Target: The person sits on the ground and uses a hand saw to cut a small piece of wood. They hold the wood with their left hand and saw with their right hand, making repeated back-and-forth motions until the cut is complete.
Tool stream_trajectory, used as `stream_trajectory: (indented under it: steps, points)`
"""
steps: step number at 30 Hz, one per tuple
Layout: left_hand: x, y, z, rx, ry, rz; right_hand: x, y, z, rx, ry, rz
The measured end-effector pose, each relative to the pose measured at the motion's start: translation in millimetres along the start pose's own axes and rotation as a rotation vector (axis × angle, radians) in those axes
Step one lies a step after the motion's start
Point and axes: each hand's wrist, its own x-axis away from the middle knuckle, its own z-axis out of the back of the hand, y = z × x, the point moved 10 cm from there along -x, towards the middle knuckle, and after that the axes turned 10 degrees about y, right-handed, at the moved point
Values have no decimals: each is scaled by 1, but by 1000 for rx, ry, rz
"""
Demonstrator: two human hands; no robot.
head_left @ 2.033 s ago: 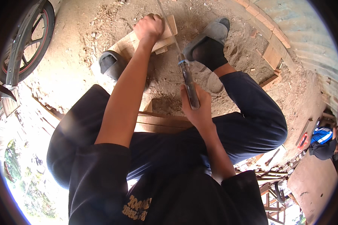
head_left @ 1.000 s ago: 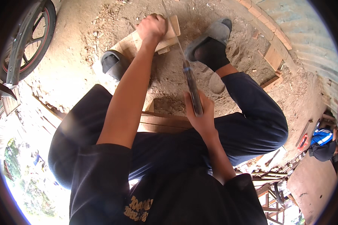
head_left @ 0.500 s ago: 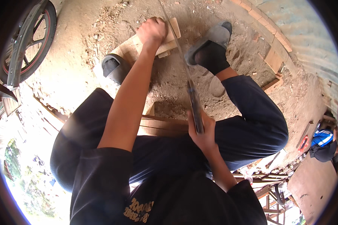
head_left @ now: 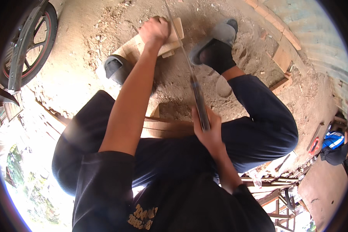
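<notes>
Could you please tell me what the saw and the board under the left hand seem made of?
Board: seemingly bare wood, judging by its pale tan, matte face. Saw blade: probably steel, thin and dull grey. Saw handle: dark, slightly shiny, perhaps plastic or varnished wood.

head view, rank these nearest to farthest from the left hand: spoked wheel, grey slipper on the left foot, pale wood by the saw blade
1. Pale wood: directly under the left hand.
2. Grey slipper: on the left foot, lower left of that hand.
3. Spoked wheel: at the picture's far left.
</notes>
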Motion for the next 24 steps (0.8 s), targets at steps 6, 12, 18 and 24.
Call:
stream_trajectory:
  steps: [6,12,18,24]
  points:
    - [-15,-20,-19,-130,10,49,-9,-1,-18,27,-4,-37]
    - [1,4,-8,62,-29,35,23,-3,6,33,147,120]
    - [-11,-18,-20,-83,11,47,-14,0,-11,1,21,27]
    - [0,2,-6,23,-32,17,4,0,-9,-6,82,114]
